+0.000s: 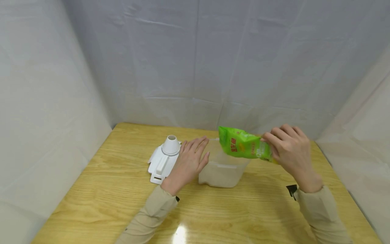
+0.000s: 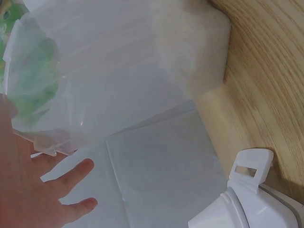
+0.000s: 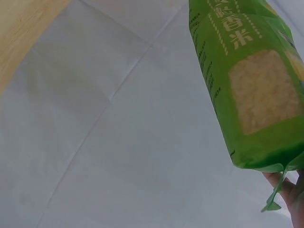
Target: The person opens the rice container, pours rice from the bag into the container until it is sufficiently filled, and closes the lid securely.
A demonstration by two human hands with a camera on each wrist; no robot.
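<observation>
My right hand (image 1: 289, 147) grips a green bag of rice (image 1: 243, 144) and holds it on its side above a clear plastic container (image 1: 222, 169) that stands on the wooden table (image 1: 100, 189). The right wrist view shows the bag (image 3: 251, 80) close up, with a window of pale grains. My left hand (image 1: 190, 159) lies with straight fingers against the container's left side. Through the container wall (image 2: 142, 61) in the left wrist view the green bag shows blurred, with my fingers (image 2: 71, 173) below it.
A white lid with a funnel spout (image 1: 164, 157) lies on the table just left of my left hand, and its latch (image 2: 249, 166) shows in the left wrist view. Grey cloth walls (image 1: 195, 61) close in the table on three sides.
</observation>
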